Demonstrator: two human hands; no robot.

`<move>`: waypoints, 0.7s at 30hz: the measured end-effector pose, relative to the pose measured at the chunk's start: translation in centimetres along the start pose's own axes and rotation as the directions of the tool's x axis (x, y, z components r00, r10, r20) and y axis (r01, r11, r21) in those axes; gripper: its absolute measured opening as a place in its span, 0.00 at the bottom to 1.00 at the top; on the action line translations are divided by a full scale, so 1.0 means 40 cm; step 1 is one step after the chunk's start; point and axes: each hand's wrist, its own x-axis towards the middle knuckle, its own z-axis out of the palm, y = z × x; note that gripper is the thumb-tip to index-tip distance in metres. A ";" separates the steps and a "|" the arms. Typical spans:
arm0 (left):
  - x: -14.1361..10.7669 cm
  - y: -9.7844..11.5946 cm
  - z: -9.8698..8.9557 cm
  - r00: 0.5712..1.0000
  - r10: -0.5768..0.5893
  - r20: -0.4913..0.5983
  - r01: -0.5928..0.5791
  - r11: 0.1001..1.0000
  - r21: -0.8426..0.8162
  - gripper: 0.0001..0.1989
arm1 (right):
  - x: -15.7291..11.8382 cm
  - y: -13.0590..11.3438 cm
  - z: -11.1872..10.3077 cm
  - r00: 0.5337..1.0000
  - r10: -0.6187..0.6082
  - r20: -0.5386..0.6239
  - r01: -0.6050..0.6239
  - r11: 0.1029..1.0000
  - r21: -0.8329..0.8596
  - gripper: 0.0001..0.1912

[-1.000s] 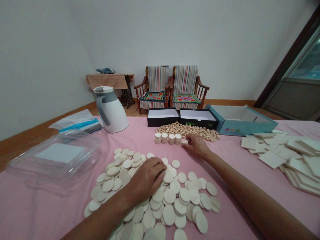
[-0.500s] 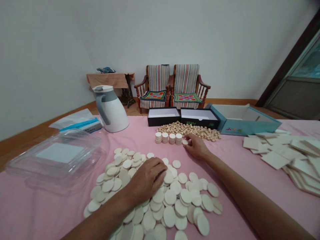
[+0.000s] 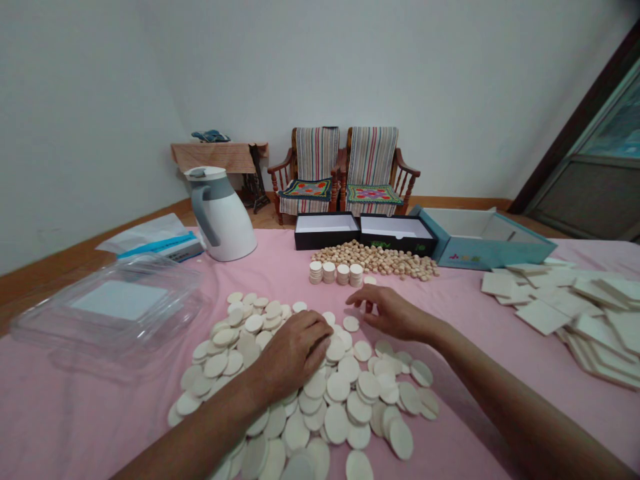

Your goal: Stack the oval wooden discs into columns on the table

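Note:
A heap of pale round wooden discs [image 3: 337, 387] spreads over the pink cloth. My left hand [image 3: 296, 347] rests on top of it, fingers curled and thumb below them; whatever lies under the fingers is hidden. My right hand [image 3: 387, 312] is over the cloth behind the heap, fingers apart and holding nothing, with a loose disc [image 3: 351, 324] just below its fingertips. Beyond it several short disc stacks [image 3: 343, 274] stand in a row. At the row's right end lies a low disc [image 3: 370, 280], partly covered by my right hand.
Small wooden beads [image 3: 370, 258] lie behind the stacks, before two black boxes [image 3: 327, 240] and a blue box [image 3: 493, 252]. Square wooden tiles [image 3: 545, 317] are heaped at right. A clear plastic container [image 3: 165, 320] and a white jug [image 3: 227, 223] stand at left.
My right hand has let go of the disc at the end of the row. It has drawn back toward the heap and opened. My left hand has hardly moved.

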 end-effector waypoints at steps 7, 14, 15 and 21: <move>-0.002 -0.003 0.003 1.000 -0.008 0.009 0.008 1.000 -0.005 0.10 | -0.013 -0.029 0.040 0.978 -0.168 0.120 0.173 0.984 -0.030 0.19; -0.002 -0.004 0.004 1.000 0.009 -0.001 -0.009 1.000 -0.002 0.11 | 0.005 0.034 0.017 0.982 0.081 -0.171 -0.101 0.988 -0.117 0.08; -0.001 -0.003 0.004 1.000 0.007 0.001 -0.007 1.000 -0.002 0.11 | 0.011 0.053 0.011 0.958 0.128 -0.258 -0.164 0.978 -0.125 0.08; -0.002 -0.004 0.002 1.000 0.012 -0.010 -0.012 1.000 -0.003 0.10 | 0.043 0.146 0.003 0.845 0.243 -0.477 -0.360 0.918 -0.170 0.08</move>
